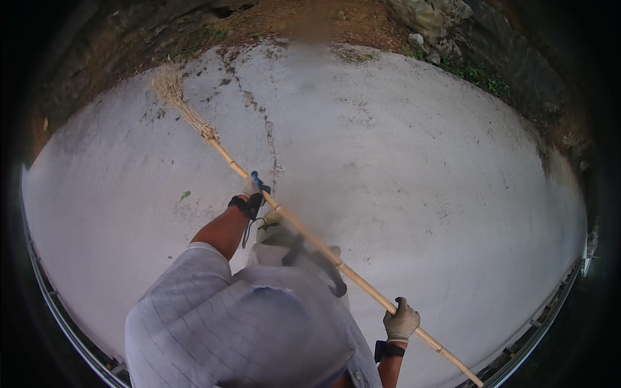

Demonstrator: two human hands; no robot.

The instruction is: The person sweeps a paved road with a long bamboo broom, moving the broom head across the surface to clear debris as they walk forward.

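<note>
A long broom with a bamboo handle (361,281) runs diagonally across the view, from its straw-like bristle head (169,85) at the upper left to the handle's end at the lower right. My left hand (254,185), in a light glove with blue at the fingers, grips the handle below the bristles. Nearer the handle's end, my right hand (401,320) is closed round it in a light glove with dark fingertips. Both wrists wear black straps. The bristles lie over the far left part of the pale concrete pavement (412,160), near dark debris.
A crack (269,133) with loose dirt runs down the pavement. Reddish soil (310,17), rocks (427,24) and green plants (485,82) border the far side. Metal guardrails (73,327) curve along the lower left and lower right. A green leaf (185,195) lies left of my left hand.
</note>
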